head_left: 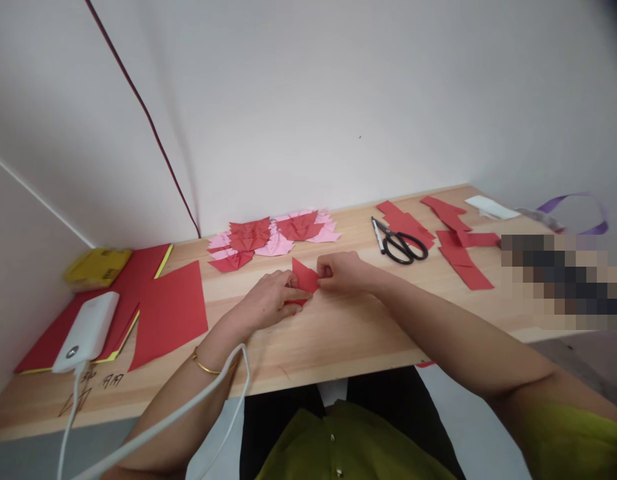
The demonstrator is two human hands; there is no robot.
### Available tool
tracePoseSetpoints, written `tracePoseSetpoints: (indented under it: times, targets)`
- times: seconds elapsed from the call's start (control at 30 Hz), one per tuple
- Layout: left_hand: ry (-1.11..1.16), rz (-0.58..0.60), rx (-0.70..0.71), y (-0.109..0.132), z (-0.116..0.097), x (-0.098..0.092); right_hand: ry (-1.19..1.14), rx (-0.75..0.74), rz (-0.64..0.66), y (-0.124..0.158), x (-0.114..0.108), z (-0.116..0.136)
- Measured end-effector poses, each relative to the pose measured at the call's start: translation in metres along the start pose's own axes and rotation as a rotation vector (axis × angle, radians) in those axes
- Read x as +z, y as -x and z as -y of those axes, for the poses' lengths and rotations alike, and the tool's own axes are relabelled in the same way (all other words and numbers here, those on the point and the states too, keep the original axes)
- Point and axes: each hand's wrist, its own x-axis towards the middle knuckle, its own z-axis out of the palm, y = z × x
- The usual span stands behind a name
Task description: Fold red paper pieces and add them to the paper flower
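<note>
Between my two hands is a small folded piece of red paper (304, 277), held just above or against the wooden table (348, 333). My left hand (273, 298) grips its left and lower side with bent fingers. On the right edge, my right hand (342, 270) pinches the paper with curled fingers. Part of the paper is hidden behind my left fingers. Right behind my hands lie folded red paper pieces (249, 235) and pink paper pieces (275, 247) with pointed ends, overlapping in rows.
Black-handled scissors (401, 245) and a pen (377, 235) lie right of centre, beside red paper scraps (463, 263). At left are a red sheet (171, 310), a white power bank (88, 331) with a cable (163, 417), and a yellow packet (99, 268). A wall stands behind.
</note>
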Motion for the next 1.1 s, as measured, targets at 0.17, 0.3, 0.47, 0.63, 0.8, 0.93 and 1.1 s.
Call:
tracePoseSetpoints:
  times: [0.17,0.3,0.47,0.63,0.8,0.93,1.1]
  targets:
    - [-0.006,-0.001,-0.006,0.0,0.0,0.0,0.03,0.019,-0.002,-0.002,0.001,-0.002]
    - [0.004,0.002,-0.006,0.0,0.001,0.001,0.042,0.115,-0.044,-0.004,-0.006,-0.01]
    - [0.005,0.0,0.0,0.0,0.0,0.0,-0.013,-0.005,-0.04,-0.001,0.001,0.001]
    - [0.028,-0.001,0.0,0.001,-0.004,-0.003,-0.005,-0.053,0.007,-0.002,0.008,0.005]
    - [0.027,0.003,0.011,0.007,-0.006,-0.007,0.006,-0.062,0.013,-0.003,0.007,0.001]
    - [0.02,0.03,0.038,0.013,-0.007,-0.011,0.007,-0.069,0.013,-0.003,0.007,0.0]
    - [0.047,0.063,0.048,0.019,-0.005,-0.014,0.02,-0.075,0.013,-0.001,0.006,0.001]
